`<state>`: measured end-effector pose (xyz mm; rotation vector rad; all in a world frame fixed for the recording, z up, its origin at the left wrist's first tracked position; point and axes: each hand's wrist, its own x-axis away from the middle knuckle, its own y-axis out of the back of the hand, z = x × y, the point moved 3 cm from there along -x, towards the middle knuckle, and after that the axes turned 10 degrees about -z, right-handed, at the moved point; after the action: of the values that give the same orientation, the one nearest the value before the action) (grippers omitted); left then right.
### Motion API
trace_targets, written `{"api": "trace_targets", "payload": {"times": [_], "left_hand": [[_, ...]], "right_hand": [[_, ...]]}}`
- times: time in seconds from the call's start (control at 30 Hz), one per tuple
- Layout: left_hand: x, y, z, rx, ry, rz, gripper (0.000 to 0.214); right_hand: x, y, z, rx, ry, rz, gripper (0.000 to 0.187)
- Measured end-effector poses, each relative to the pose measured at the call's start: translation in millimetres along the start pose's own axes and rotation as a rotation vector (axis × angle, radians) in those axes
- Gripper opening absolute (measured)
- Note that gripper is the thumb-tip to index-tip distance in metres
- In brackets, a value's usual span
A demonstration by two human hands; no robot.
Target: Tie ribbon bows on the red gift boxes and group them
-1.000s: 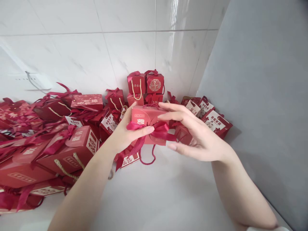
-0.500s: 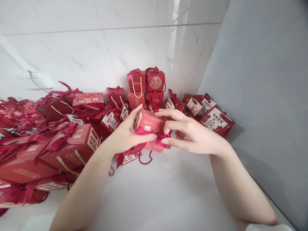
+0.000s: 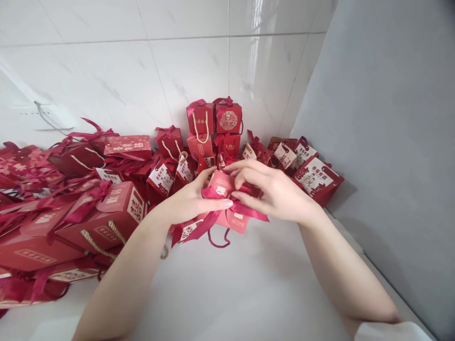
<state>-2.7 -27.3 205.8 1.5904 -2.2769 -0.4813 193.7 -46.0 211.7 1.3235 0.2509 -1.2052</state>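
Note:
A small red gift box (image 3: 238,223) with gold lettering is between my hands, its dark red cord handle hanging below. My left hand (image 3: 188,201) grips the box from the left, with the thumb pressed down by the middle of the bow. Across the box runs a magenta ribbon (image 3: 253,212), tied in a bow with its tails spread to both sides. My right hand (image 3: 273,192) curls over the right side, thumb and fingers closed around a ribbon loop. The fingers partly hide the box's top and the loop.
Many red gift boxes (image 3: 95,232) with ribbons and rope handles are heaped at the left. A stack of similar boxes (image 3: 228,121) stands against the tiled wall (image 3: 192,66). More boxes with white tags (image 3: 314,176) lie right of it, by a grey panel (image 3: 387,142). Everything rests on a white surface (image 3: 245,284).
The held box has tipped and come slightly lower, showing more of its front flap. The ribbon tails now spread wider. My right hand has shifted a little left, its fingers more curled over the loop.

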Motion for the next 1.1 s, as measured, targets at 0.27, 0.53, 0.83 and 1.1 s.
{"api": "trace_targets", "payload": {"times": [0.27, 0.53, 0.83, 1.1], "left_hand": [[-4.9, 3.6, 7.9, 0.161, 0.077, -0.104, 0.076], [-6.9, 1.1, 8.7, 0.181, 0.093, -0.071, 0.074], [-17.4, -2.8, 16.3, 0.321, 0.091, -0.085, 0.063], [-12.8, 4.9, 6.7, 0.379, -0.016, 0.005, 0.059]], "right_hand": [[2.5, 9.2, -2.7, -0.091, -0.296, -0.184, 0.033], [1.8, -1.7, -10.9, -0.107, -0.409, -0.162, 0.026], [8.0, 15.2, -1.7, 0.026, -0.261, 0.025, 0.102], [6.0, 17.5, -8.0, -0.027, -0.175, 0.045, 0.118]]}}
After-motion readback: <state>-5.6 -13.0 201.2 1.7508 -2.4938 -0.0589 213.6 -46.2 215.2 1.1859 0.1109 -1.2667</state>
